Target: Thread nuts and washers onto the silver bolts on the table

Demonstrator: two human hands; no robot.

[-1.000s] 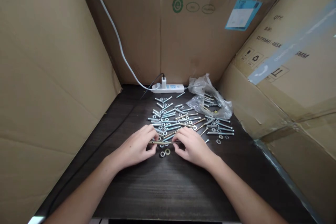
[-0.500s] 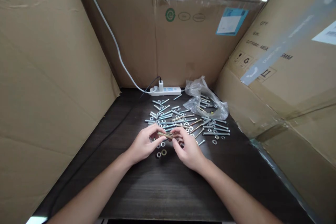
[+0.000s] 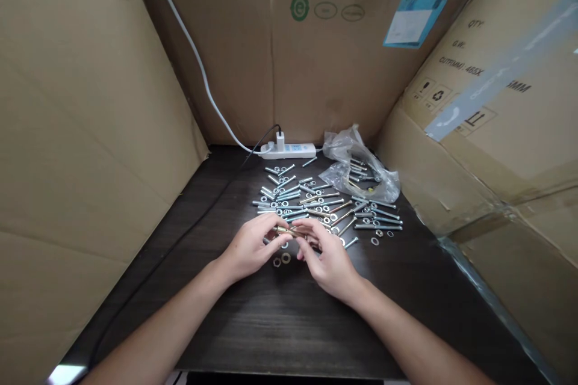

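Note:
Both my hands meet over a dark wooden table [image 3: 280, 319]. My left hand [image 3: 248, 248] pinches the head end of a long brass-coloured bolt [image 3: 291, 231], raised a little above the table. My right hand [image 3: 329, 255] has its fingertips on the bolt's other end. Just below the hands two loose washers [image 3: 282, 260] lie on the table. Behind the hands spreads a pile of several silver and brass bolts, nuts and washers [image 3: 316, 201].
A crumpled clear plastic bag [image 3: 361, 168] with more bolts lies at the back right. A white power strip [image 3: 289, 150] with a white cable and a black cable sits against the back. Cardboard walls [image 3: 90, 102] close in on the left, back and right.
The hands have lifted the brass bolt off the table and drawn closer together around it. The view has shifted slightly.

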